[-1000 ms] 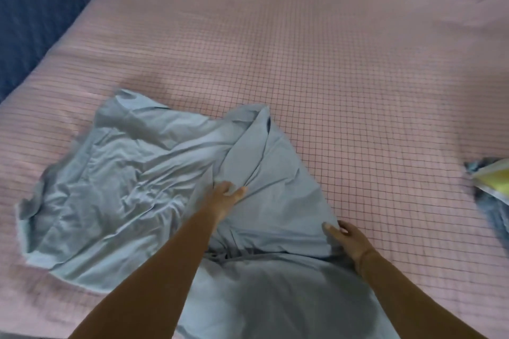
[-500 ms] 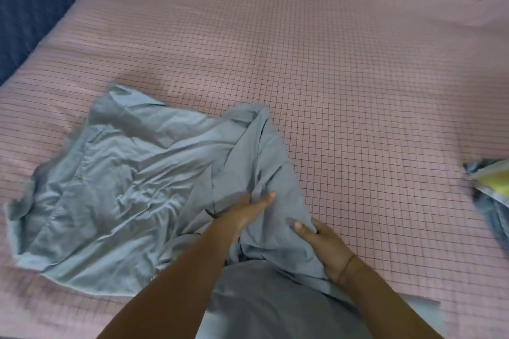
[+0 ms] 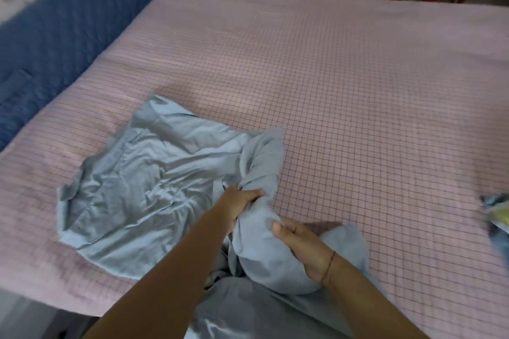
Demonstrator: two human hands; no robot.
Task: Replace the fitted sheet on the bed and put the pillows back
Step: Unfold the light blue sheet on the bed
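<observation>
The left hand (image 3: 239,203) is curled tight round a twisted neck of the blue-grey sheet (image 3: 143,201), and the right hand (image 3: 300,245) grips the fatter bundle just below it, thumb on top. The rest of the sheet lies crumpled to the left on the near half of the bed (image 3: 358,91), over its pink gridded cover, with more spilling off the near edge. It looks light, limp and thin (no stiffness at all), so it should slide and bunch easily. A hem or corner seems the better hold for spreading it, though I cannot pick one out. Compared with half a second ago, the left hand's fingers, then lying flat on the cloth, now clench it, and the two hands sit closer together.
</observation>
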